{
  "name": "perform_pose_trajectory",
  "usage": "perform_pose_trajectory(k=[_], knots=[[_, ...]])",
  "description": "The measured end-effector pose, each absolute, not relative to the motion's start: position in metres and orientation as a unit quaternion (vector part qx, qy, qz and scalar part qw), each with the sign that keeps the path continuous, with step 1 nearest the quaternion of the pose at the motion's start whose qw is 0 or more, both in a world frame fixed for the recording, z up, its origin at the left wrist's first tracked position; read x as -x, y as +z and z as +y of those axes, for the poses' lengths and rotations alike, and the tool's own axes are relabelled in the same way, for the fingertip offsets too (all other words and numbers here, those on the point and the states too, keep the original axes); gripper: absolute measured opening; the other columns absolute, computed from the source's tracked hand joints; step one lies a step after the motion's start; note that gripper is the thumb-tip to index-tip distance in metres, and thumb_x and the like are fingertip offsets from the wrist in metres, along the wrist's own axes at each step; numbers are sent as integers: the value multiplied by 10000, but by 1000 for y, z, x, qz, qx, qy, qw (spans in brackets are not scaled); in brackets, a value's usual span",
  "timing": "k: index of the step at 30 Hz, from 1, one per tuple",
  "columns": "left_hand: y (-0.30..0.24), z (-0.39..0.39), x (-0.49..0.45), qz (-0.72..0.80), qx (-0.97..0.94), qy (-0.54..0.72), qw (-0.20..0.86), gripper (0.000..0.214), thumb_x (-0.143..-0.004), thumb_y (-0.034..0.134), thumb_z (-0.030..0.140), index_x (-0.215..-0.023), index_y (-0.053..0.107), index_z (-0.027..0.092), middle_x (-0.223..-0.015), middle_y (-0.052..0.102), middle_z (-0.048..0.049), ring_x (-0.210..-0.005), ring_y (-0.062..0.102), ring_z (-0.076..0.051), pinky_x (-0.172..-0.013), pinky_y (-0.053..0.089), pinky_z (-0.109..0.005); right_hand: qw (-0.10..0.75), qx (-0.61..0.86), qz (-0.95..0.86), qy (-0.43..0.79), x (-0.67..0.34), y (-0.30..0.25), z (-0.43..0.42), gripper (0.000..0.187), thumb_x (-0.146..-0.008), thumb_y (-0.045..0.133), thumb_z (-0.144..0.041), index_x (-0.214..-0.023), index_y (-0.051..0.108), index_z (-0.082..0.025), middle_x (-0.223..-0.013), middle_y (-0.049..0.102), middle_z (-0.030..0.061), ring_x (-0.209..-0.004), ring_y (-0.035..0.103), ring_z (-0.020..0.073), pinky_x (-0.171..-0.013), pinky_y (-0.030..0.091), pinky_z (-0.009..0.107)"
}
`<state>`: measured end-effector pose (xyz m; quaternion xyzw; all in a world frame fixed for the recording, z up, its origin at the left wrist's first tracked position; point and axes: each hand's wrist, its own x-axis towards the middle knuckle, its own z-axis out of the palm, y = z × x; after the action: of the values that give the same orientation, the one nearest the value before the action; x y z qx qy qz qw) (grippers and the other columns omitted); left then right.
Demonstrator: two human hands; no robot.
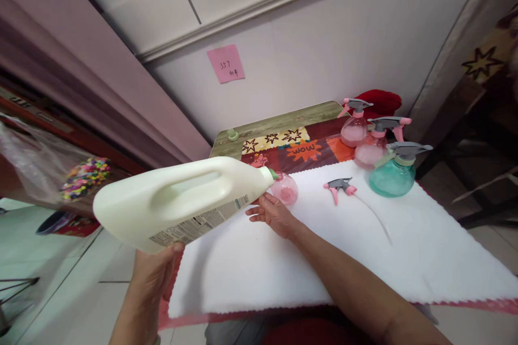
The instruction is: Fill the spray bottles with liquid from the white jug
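A large cream-white jug (202, 178) is tilted nearly flat in the air, its neck pointing right. My left hand (159, 250) holds its lower end from below, the thumb along the label side and the fingers hidden behind it. Under the neck, my right hand (275, 215) grips with thumb and forefinger while the other fingers stick out loosely. The jug's green spout (273, 174) rests at the mouth of a round pink see-through bottle (286, 190), which stands on the white cloth (324, 264) without a spray head. Whether liquid is flowing I cannot tell.
A loose pink-and-grey spray head (341, 187) with its tube lies on the cloth. At right stand pink spray bottles (354, 132) and a green spray bottle (392, 178). A small green cap (232, 135) sits at the back left, near the wall with a pink note (226, 63).
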<state>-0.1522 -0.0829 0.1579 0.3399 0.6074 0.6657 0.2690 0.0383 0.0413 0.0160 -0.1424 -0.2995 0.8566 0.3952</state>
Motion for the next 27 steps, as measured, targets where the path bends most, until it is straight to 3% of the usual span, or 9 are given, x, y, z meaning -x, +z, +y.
perform_pose_trajectory(k=[17, 23, 27], knots=[[160, -82, 149, 609, -343, 667, 259, 821, -398, 930, 206, -1189, 710, 223, -1025, 779, -50, -1002, 711, -320, -916, 598, -401, 396, 141, -297, 858, -39, 18, 43, 465, -791, 773, -613, -1056, 691, -240, -1076, 711, 52, -880, 722, 178, -789, 571, 346], [161, -82, 148, 602, -343, 673, 258, 879, -377, 940, 199, -1216, 679, 225, -1065, 773, -48, -1044, 702, -305, -926, 581, -365, 395, 140, -294, 859, -39, 18, 42, 481, -787, 775, -618, -1062, 696, -231, -1089, 707, 49, -877, 728, 173, -781, 574, 332], [163, -81, 145, 601, -338, 674, 265, 860, -356, 931, 150, -1178, 689, 224, -1025, 780, -41, -978, 715, -282, -849, 599, -324, 396, 146, -292, 858, -40, 19, 41, 493, -771, 784, -627, -1048, 695, -228, -1076, 708, 47, -868, 728, 174, -773, 572, 335]])
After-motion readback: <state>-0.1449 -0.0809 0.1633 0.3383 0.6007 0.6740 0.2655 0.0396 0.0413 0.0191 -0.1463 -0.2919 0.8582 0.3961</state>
